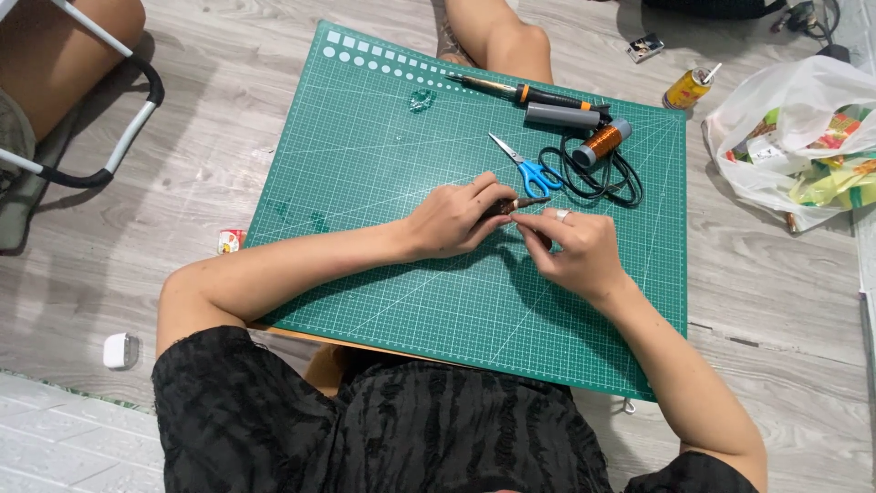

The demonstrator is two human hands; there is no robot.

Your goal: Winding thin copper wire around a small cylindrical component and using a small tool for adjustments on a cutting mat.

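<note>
Small dark slender part (522,203), mid green cutting mat (365,265): pinched between left hand (452,219) and right hand (575,246), both clenched on it; risk—fingertip slip drops it toward blue-handled scissors (529,169) near far edge.

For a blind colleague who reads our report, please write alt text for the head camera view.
Seen from above, a person's left hand and right hand together hold a small dark object over a green cutting mat. Blue-handled scissors, a copper wire spool, a soldering iron and a black cable lie beyond.
</note>
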